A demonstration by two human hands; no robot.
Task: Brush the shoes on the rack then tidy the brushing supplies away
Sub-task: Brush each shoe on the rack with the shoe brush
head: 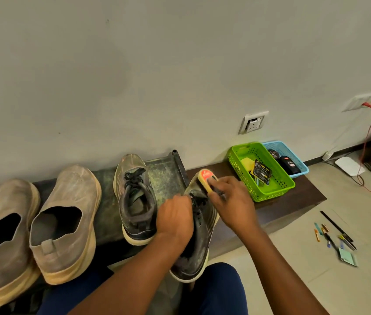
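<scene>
Nearest the camera, above a pair of dark blue trouser knees (221,289), both forearms reach forward to a dark lace-up sneaker (197,244) held tilted off the rack's right end, heel toward the person. The left hand (175,220) grips this sneaker from its left side, fingers curled over the collar by the black laces. The right hand (232,201) is closed around a yellow shoe-shine sponge with a red top (206,178), pressing it against the sneaker's toe end. Just left of the held shoe, its matching sneaker (134,196) stands on the dark, scuffed shoe rack (166,176), toe to the wall. Further left on the rack sit two dusty beige slip-on shoes (66,223), side by side. Right of the rack, on a dark brown low ledge (305,201), a green plastic basket (271,192) holds a yellow sponge and a black card, and touching it behind is a blue basket (298,162) holding a polish tin and a dark bottle. Pens and small tools (334,237) lie scattered on the tiled floor at right. Behind, a wall socket (252,122) sits in the pale wall.
</scene>
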